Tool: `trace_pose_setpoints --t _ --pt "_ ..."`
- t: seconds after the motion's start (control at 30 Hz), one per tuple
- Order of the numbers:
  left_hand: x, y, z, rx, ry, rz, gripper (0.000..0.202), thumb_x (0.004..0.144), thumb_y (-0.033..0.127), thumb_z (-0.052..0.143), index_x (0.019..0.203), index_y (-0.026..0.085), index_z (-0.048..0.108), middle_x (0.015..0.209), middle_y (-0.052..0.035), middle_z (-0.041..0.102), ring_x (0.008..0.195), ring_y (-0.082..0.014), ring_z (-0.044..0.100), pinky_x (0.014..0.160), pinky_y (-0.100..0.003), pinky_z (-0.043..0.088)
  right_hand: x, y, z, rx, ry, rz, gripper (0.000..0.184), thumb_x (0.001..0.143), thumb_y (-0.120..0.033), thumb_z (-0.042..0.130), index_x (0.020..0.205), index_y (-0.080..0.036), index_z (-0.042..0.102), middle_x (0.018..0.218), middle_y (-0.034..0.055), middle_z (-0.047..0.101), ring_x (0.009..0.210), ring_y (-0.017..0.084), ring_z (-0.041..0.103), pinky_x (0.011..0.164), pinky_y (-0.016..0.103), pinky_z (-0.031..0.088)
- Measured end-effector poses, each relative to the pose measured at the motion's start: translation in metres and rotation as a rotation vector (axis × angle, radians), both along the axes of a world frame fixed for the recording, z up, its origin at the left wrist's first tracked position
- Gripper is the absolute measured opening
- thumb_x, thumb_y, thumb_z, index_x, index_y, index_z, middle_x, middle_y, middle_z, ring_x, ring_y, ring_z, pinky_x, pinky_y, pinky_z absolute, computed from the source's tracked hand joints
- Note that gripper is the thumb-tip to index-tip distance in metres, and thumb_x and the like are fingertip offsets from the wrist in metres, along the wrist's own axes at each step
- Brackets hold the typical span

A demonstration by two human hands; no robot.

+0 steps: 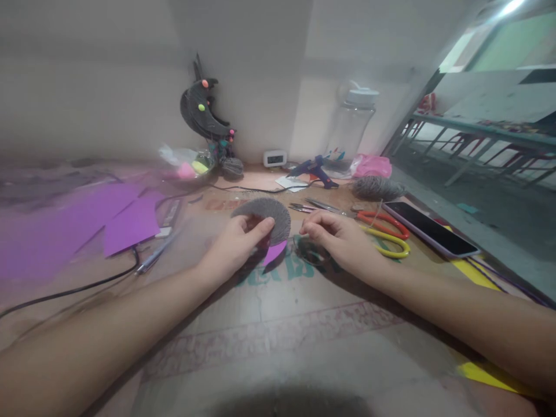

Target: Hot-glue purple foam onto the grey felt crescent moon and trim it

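My left hand (243,237) grips a grey crescent (278,217) that looks wound with yarn, its thumb lying flat on the front. A bare purple tip (274,253) sticks out below the wound part. To the right, my right hand (332,234) has its fingers curled together in a pinch, apart from the crescent. Whatever those fingers hold is too small to make out. Under them a dark, round, see-through item (310,250) rests on the table. Beyond the right hand lies a grey yarn bundle (377,188), with a thin strand hanging near it.
Scissors with orange and yellow handles (391,249) and a phone (430,229) lie right. Behind are a blue glue gun (315,171), small clock (275,158) and clear bottle (350,124). Purple sheets (132,223) and a pen (152,258) lie left. A dark crescent decoration (197,113) stands at the wall.
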State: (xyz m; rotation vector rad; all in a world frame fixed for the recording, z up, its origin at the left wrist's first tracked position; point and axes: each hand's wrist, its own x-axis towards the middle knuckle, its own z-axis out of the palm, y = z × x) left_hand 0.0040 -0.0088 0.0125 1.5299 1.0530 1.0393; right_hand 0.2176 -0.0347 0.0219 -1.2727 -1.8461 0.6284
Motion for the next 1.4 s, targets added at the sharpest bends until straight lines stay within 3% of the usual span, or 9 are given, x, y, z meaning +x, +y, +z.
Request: trace_pose_setpoints --t 0.1,0.17,0.27,0.4,0.63,0.87,1.07,1.23,1.4 --pt "0.001 0.0 0.0 -0.013 -0.027 -0.037 0.024 0.084 0.043 0.065 0.078 0.019 0.067 0.07 -0.0028 0.066 0.063 -0.0167 0.058 0.061 -0.028 0.047 -0.004 0.003 0.002 0.031 -0.027 0.074 0.028 0.096 -0.032 0.046 0.087 -0.019 0.069 0.093 0.0045 0.071 0.091 0.018 0.063 0.083 0.031 0.046" --pt "0.002 0.001 -0.001 -0.013 -0.03 -0.059 0.023 0.084 0.043 0.065 0.084 0.019 0.067 0.077 -0.0041 0.068 0.067 -0.0176 0.06 0.064 -0.029 0.048 -0.008 0.002 0.005 0.015 -0.041 0.138 0.027 0.096 -0.032 0.047 0.083 -0.019 0.068 0.087 0.0037 0.07 0.086 0.017 0.064 0.079 0.03 0.047" --pt "0.002 0.001 -0.004 0.059 0.008 -0.071 0.024 0.085 0.042 0.064 0.078 0.02 0.061 0.073 -0.0007 0.063 0.065 -0.0149 0.057 0.063 -0.026 0.046 -0.014 -0.003 0.007 0.042 -0.066 0.18 0.022 0.092 -0.029 0.055 0.075 -0.02 0.065 0.077 0.0013 0.069 0.075 0.016 0.062 0.072 0.028 0.047" --pt "0.002 -0.004 -0.004 0.089 0.031 -0.111 0.024 0.086 0.039 0.064 0.074 0.02 0.055 0.068 0.0027 0.058 0.061 -0.0117 0.054 0.06 -0.024 0.045 -0.016 -0.008 0.005 0.154 -0.066 0.193 0.011 0.089 -0.025 0.062 0.08 -0.02 0.065 0.082 0.0016 0.069 0.078 0.016 0.062 0.075 0.029 0.047" --pt "0.0 -0.009 -0.002 0.057 0.038 -0.201 0.031 0.09 0.049 0.054 0.085 0.021 0.069 0.079 -0.0052 0.068 0.072 -0.0196 0.063 0.07 -0.031 0.053 -0.011 -0.005 0.003 0.338 -0.136 0.253 0.008 0.095 -0.021 0.053 0.093 -0.021 0.061 0.097 0.0063 0.062 0.096 0.019 0.059 0.09 0.036 0.046" --pt "-0.001 -0.005 -0.004 0.081 0.11 -0.149 0.026 0.084 0.042 0.061 0.071 0.02 0.065 0.065 -0.0005 0.059 0.064 -0.0161 0.057 0.06 -0.026 0.047 -0.009 -0.005 0.002 0.377 -0.232 0.291 0.012 0.096 -0.023 0.05 0.097 -0.022 0.062 0.106 0.0086 0.06 0.103 0.022 0.059 0.092 0.04 0.047" --pt "-0.001 -0.006 0.001 0.018 0.008 0.035 0.027 0.087 0.039 0.058 0.068 0.02 0.054 0.057 0.0044 0.051 0.054 -0.0116 0.047 0.051 -0.022 0.036 -0.001 -0.005 -0.003 0.246 -0.119 0.143 0.018 0.093 -0.035 0.058 0.104 -0.021 0.055 0.102 0.0084 0.065 0.098 0.022 0.062 0.089 0.039 0.048" --pt "-0.001 -0.004 0.002 -0.04 -0.072 0.063 0.022 0.085 0.039 0.062 0.08 0.019 0.056 0.062 0.0039 0.06 0.059 -0.0115 0.053 0.059 -0.023 0.042 0.003 -0.004 -0.006 0.113 -0.307 0.163 0.044 0.084 -0.042 0.07 0.12 -0.019 0.06 0.109 0.0107 0.069 0.1 0.025 0.063 0.086 0.039 0.048" --pt "0.0 -0.003 0.004 -0.017 -0.107 0.101 0.019 0.082 0.036 0.064 0.082 0.018 0.058 0.064 0.0038 0.061 0.062 -0.0123 0.057 0.063 -0.024 0.045 0.004 0.003 -0.002 -0.045 -0.463 0.106 0.019 0.091 -0.034 0.059 0.087 -0.019 0.071 0.078 0.0041 0.07 0.073 0.019 0.061 0.067 0.031 0.043"
